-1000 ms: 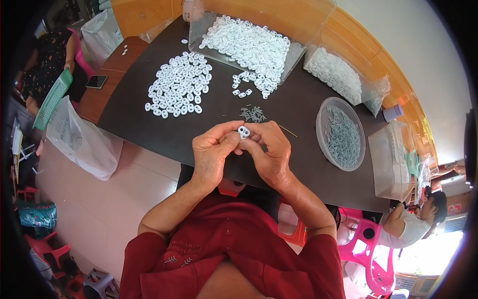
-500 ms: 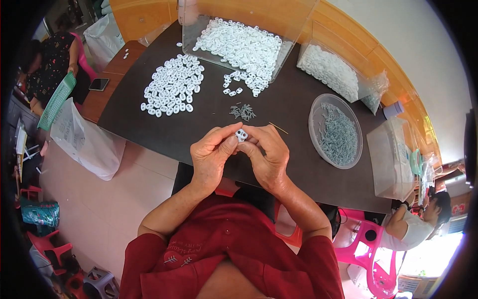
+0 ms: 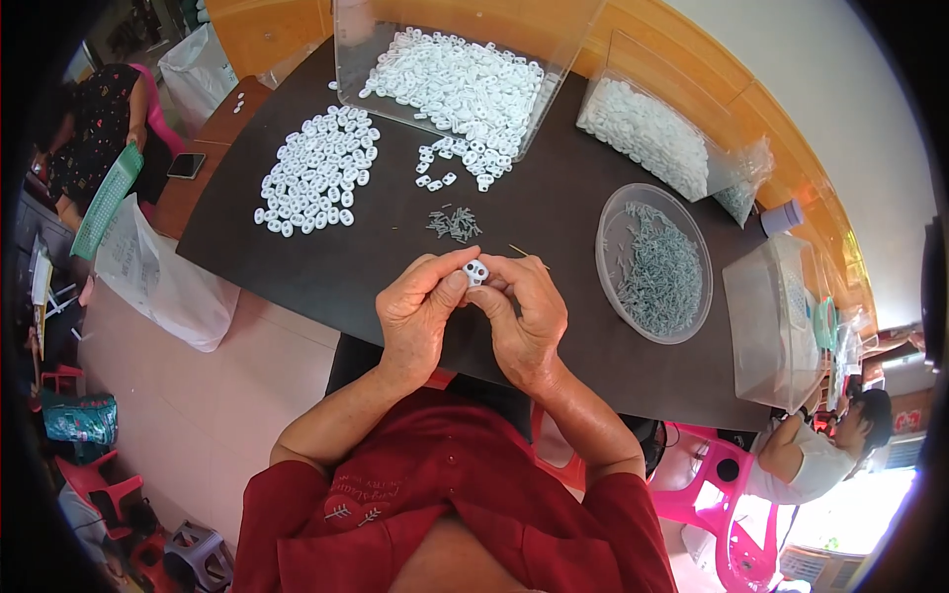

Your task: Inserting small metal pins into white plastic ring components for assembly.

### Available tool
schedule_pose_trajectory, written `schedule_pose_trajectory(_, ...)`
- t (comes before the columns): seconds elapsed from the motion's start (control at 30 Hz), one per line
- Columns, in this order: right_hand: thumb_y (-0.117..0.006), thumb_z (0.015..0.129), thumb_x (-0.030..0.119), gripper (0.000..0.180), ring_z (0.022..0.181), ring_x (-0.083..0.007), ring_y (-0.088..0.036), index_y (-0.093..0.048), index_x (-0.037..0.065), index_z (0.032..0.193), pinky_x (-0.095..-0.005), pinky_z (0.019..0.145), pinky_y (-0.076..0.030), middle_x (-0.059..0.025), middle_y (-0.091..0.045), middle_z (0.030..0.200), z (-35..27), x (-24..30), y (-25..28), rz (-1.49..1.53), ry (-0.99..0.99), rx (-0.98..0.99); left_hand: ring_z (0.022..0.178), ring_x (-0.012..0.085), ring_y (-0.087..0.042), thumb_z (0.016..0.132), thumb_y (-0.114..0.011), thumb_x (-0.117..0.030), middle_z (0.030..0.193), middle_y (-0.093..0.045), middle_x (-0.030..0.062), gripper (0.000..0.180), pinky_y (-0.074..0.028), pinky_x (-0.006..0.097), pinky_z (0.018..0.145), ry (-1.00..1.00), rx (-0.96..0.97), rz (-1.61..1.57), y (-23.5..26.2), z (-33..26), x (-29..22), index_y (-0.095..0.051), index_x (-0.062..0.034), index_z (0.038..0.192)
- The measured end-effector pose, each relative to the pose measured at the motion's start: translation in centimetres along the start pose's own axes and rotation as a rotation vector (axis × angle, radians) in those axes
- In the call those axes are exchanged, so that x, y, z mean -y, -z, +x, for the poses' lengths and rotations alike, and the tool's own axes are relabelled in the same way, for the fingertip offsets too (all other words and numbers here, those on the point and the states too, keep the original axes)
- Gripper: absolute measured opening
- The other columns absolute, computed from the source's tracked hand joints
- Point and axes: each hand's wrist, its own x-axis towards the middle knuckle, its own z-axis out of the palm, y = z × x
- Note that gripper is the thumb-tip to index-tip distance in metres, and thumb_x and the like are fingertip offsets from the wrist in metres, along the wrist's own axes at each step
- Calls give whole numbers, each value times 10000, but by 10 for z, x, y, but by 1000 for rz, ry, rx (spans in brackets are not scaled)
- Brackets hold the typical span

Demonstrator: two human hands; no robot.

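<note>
Pinkish floor tiles (image 3: 198, 405) spread at the left, near a person (image 3: 104, 109) with a green basket (image 3: 104, 205) and a white bag (image 3: 168, 277). Rightward on the dark table (image 3: 554, 188) lie a pile of white two-holed pieces (image 3: 318, 168), then a clear bin (image 3: 356, 61) of more. Just nearer than a heap of grey pins (image 3: 454, 224), the left hand (image 3: 413, 308) pinches a white workpiece (image 3: 476, 271) between thumb and fingers, while the right hand (image 3: 524, 308) pinches its other side. Farther right come a thin yellow rod (image 3: 524, 253), a round tub (image 3: 605, 242) of pins and a clear box (image 3: 759, 341).
</note>
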Motion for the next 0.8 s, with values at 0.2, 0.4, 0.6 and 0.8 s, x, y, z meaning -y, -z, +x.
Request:
schedule_pose_trajectory(0.2,-666,728,-71,279,644,-138,-527,-613,-20,998,-250,572,-437,-65,-582,765,-3,-8,4,-18,27,-69,720,65,-488,903,-558,-53,852,-542,20,199,-423,193,627,-50,-74,-1,-17,0,13,-624,29,1071)
schedule_pose_trajectory(0.4,-680,696,-68,304,639,-186,-533,-602,-39,988,-277,558,-441,-94,-596,756,-2,-12,7,-35,77,-98,710,56,-478,908,-556,-62,821,-526,4,193,-411,187,621,-77,-111,-31,-27,-1,16,-620,34,1063)
schedule_pose_trajectory(0.6,-682,687,-73,301,647,-198,-541,-602,-57,977,-280,555,-445,-100,-607,757,-4,-14,7,-53,130,-148,744,63,-496,910,-557,-83,848,-549,12,196,-416,190,656,-70,-144,-70,-35,-5,14,-615,38,1053)
schedule_pose_trajectory(0.8,-680,693,-83,286,653,-181,-540,-611,-61,970,-266,562,-451,-92,-611,743,-10,-15,0,-38,97,-186,759,67,-504,912,-564,-118,862,-569,21,197,-419,195,674,-43,-165,-88,-33,-7,17,-615,38,1022)
